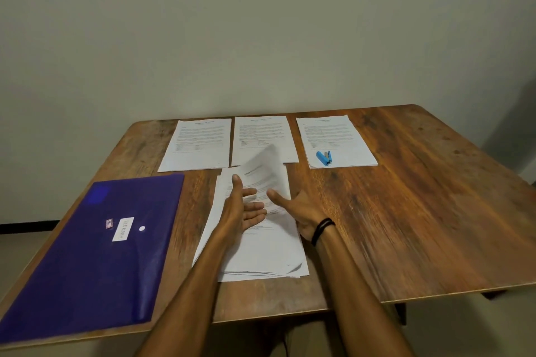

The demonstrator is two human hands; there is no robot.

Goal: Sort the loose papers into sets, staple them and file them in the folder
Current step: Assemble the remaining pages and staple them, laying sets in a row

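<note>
Top sheet (265,169): raised off paper stack (261,252), long axis pointing away. Left hand (246,209): spread over stack. Right hand (301,211): at stack's right edge, fingers hidden.

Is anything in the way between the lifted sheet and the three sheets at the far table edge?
Only at the right sheet: a blue stapler lies on it, near its front edge. Nothing visible lies between the lifted sheet and the left sheet or the middle sheet.

Dim, soft light; motion-blurred sheet (265,166).
</note>
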